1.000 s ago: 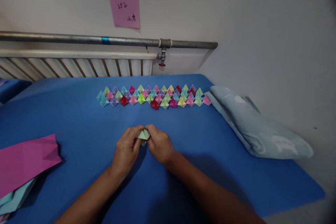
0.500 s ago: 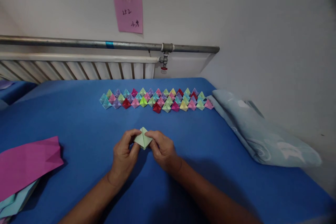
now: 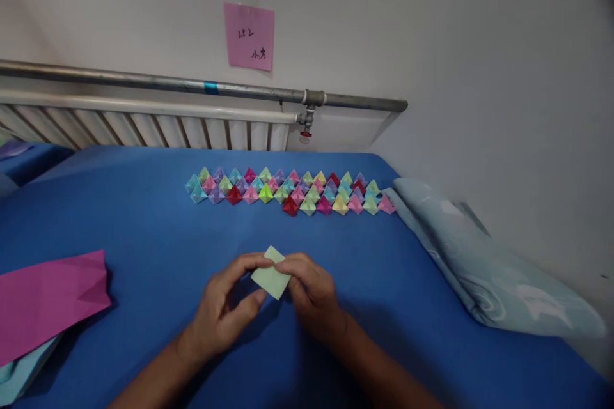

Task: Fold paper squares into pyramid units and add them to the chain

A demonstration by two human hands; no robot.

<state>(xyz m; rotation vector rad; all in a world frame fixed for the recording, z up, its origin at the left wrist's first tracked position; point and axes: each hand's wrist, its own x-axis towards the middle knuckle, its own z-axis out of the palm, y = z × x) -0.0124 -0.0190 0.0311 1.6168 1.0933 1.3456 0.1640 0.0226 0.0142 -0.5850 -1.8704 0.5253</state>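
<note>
A small pale green folded paper (image 3: 271, 280) is held above the blue surface (image 3: 163, 230), one flat diamond-shaped face showing. My right hand (image 3: 314, 291) pinches its right side between thumb and fingers. On the left, the index fingertip of my left hand (image 3: 228, 307) touches the paper's upper edge, while the thumb is spread apart below, near its lower left side. Beyond my hands, rows of small folded paper pieces (image 3: 265, 193) in many colours lie close together.
Large magenta paper (image 3: 52, 300) lies at the left over light blue sheets (image 3: 29, 367). A folded pale blue cloth (image 3: 460, 255) rests along the right edge. Behind the surface are a radiator (image 3: 158, 129), a metal pipe (image 3: 158, 81) and a pink note (image 3: 249, 37) on the wall.
The green paper has been turned, so a plain face shows instead of the one with a centre crease. My left thumb has moved away from the index finger. The view has shifted slightly.
</note>
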